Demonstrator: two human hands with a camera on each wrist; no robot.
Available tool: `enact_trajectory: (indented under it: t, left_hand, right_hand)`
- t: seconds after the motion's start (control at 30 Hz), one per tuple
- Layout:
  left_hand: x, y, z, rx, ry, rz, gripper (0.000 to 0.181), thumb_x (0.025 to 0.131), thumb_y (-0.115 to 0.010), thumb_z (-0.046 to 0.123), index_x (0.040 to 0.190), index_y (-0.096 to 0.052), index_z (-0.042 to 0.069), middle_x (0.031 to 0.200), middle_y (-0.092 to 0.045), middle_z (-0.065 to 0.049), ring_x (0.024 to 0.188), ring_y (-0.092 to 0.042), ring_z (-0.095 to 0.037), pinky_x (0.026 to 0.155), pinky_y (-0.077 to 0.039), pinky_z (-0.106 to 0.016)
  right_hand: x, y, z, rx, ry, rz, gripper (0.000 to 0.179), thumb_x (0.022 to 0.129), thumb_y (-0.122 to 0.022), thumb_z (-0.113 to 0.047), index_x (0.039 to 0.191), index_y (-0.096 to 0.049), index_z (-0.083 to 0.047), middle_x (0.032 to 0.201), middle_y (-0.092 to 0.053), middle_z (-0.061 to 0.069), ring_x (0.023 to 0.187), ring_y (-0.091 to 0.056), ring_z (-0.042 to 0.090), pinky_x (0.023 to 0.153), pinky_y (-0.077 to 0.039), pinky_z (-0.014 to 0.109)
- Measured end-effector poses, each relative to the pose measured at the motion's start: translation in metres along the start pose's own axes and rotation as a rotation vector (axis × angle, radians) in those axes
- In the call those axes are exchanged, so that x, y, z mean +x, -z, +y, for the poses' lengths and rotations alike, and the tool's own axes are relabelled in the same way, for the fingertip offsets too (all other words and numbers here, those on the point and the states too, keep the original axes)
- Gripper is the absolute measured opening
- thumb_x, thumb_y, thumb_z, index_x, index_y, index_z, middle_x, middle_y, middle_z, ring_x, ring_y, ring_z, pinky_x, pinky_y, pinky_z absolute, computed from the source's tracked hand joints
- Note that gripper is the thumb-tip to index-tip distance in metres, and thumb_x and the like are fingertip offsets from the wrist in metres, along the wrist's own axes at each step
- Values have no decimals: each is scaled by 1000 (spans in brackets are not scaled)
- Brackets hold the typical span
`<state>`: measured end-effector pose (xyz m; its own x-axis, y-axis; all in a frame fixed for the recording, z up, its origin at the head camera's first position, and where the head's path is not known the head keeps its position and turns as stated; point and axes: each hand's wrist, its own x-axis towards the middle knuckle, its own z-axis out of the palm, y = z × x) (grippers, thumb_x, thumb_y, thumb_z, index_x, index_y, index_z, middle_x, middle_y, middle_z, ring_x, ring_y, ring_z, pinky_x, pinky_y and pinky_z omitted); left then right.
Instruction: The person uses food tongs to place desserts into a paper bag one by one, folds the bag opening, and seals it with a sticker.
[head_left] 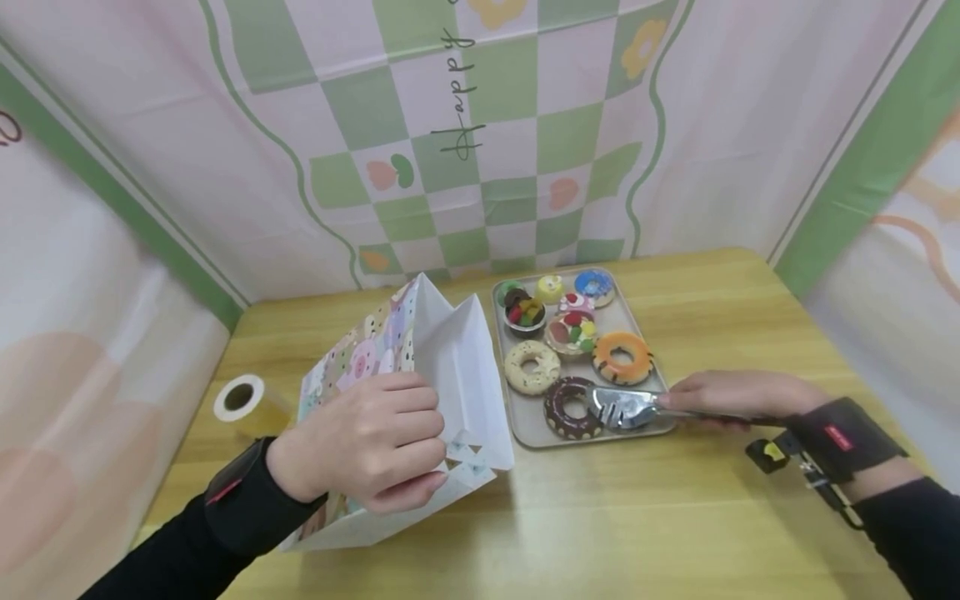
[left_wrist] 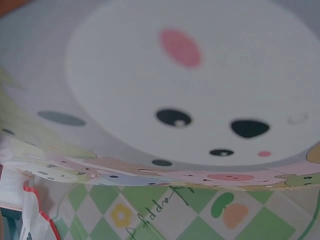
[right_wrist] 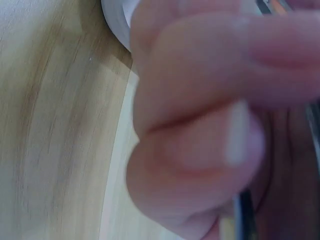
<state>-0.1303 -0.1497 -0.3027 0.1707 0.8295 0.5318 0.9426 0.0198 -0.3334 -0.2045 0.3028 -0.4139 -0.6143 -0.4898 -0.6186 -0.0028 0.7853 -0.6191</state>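
Note:
My left hand (head_left: 367,437) grips the edge of a paper bag (head_left: 468,367) that leans with its white inside facing right. Cartoon animals printed on the bag's side (left_wrist: 200,75) fill most of the left wrist view. On the right, my right hand (head_left: 731,396) holds metal serving tongs (head_left: 626,408), fingers curled round the handles. The tongs' slotted head overlaps the right side of a chocolate doughnut (head_left: 557,408) at the front of a tray (head_left: 519,421). Close up in the right wrist view, the fingers (right_wrist: 200,65) wrap a thin metal handle (right_wrist: 244,215).
Behind the chocolate doughnut lie a cream doughnut (head_left: 516,371) and an orange striped one (head_left: 637,367). Topped tarts (head_left: 570,333) and a blue doughnut (head_left: 596,285) fill the tray's back. A roll of tape (head_left: 258,404) stands left of the bag. A printed curtain (head_left: 510,200) closes the table's far side.

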Motion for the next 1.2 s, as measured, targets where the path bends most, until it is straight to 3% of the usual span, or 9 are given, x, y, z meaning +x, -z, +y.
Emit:
enact_trajectory:
  t: [0.3,0.6,0.9,1.2]
  left_hand:
    - [-1,0,-1,2,0,2,35,103,-48,20,67,-47,18,61,-38,5,59,-38,-13,62,-35,-27]
    - [0,-1,-1,-1,1,6,36,103,-48,20,67,-47,19,61,-39,5,58,-38,-13,62,-34,-26]
    - [0,0,0,-1,8,0,36,103,-48,20,67,-48,19,60,-39,5,58,-38,-13,62,-33,-26]
    - [1,-1,-1,2,-6,6,36,103,-47,20,67,-46,19,60,-38,5,58,-36,-13,62,-33,-26]
  right_hand:
    - [0,4,7,0,61,-1,40,112,-45,-40,93,-61,-7,62,-47,-7,47,-38,5,48,-35,21]
    - [-16,13,11,-9,101,21,37,112,-44,-35,90,-58,-9,62,-46,-9,47,-38,3,46,-35,21]
    - [-27,27,9,61,110,-19,38,114,-41,-33,98,-59,-3,66,-49,-9,48,-37,0,45,-35,18]
    - [-34,46,-8,33,137,-68,33,114,-38,-27,99,-57,-5,66,-49,-12,48,-39,-2,45,-36,15]
